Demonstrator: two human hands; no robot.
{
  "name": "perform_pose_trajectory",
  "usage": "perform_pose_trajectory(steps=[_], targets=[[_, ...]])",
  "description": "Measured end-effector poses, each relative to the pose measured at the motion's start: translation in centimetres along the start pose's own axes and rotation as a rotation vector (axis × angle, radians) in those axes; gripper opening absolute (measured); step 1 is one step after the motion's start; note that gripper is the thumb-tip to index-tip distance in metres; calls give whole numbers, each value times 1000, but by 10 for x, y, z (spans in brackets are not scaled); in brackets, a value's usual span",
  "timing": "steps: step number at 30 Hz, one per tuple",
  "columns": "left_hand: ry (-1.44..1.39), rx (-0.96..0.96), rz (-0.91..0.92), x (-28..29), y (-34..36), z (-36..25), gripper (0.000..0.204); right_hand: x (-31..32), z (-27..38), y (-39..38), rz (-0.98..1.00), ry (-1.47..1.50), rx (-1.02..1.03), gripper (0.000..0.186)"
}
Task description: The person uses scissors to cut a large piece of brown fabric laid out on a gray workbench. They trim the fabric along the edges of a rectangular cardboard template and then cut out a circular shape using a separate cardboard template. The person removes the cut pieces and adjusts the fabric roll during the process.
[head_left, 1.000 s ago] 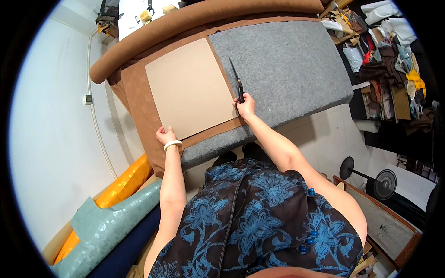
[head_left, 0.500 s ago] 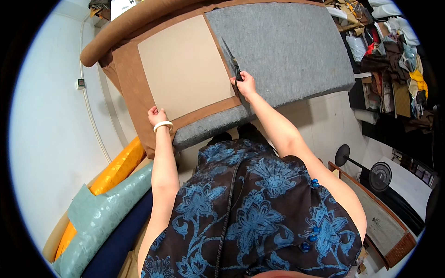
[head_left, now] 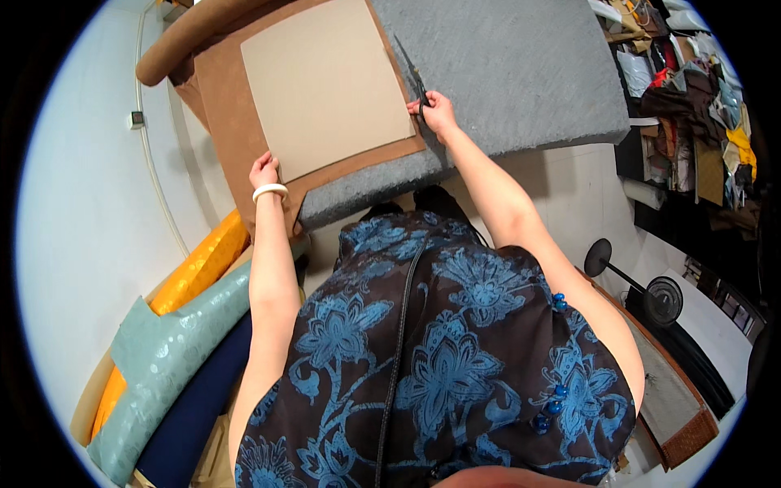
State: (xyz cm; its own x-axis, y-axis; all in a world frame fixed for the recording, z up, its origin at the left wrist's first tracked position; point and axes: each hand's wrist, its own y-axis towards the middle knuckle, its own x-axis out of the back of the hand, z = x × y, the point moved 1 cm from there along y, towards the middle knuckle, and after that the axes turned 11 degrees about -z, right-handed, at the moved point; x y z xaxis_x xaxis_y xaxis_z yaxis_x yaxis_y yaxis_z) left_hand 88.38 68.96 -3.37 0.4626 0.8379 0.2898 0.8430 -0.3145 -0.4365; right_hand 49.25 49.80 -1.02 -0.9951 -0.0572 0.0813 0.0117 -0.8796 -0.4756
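Head view: your tabletop [head_left: 529, 73] has a gray, felt-like surface, and a brown cloth [head_left: 224, 102] covers its left part, hanging over the left edge and at the near left corner. A beige board [head_left: 325, 89] lies flat on that cloth, left of the middle, its near side set a little back from the tabletop's near edge, with a strip of brown showing along that side and along its right side.

Your left hand [head_left: 265, 171] is at the board's near left corner, fingers curled and thumb drawn in against them; you cannot tell from here whether they pinch the board or only press on it. A white bracelet [head_left: 270, 192] rings that wrist. Your right hand [head_left: 439, 112] is closed around the handles of the black scissors [head_left: 421, 85], its fingertips reaching to the board's right side near its near right corner. The blades point toward the tabletop's far side, just beside the cloth's right edge; whether they are parted is too blurred to tell.

Toward the far left corner, the cloth is wound into a thick roll [head_left: 191, 37]. On your left, below the tabletop, lie orange fabric [head_left: 195, 264] and pale green fabric [head_left: 179, 342].
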Motion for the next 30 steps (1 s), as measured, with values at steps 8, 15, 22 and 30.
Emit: perform_pose_trajectory(steps=[8, 15, 22, 30], targets=[[53, 63, 69, 10, -7, -9, 25, 7, -2, -9, 16, -11, -28, 14], [3, 93, 96, 19, -7, -10, 29, 4, 7, -20, 16, -55, -48, 15], [-48, 106, 99, 17, -4, -5, 29, 7, 1, -14, 39, -50, -24, 15], [-35, 117, 101, 17, -18, -15, 30, 11, -8, -9, 68, 3, -50, 14]])
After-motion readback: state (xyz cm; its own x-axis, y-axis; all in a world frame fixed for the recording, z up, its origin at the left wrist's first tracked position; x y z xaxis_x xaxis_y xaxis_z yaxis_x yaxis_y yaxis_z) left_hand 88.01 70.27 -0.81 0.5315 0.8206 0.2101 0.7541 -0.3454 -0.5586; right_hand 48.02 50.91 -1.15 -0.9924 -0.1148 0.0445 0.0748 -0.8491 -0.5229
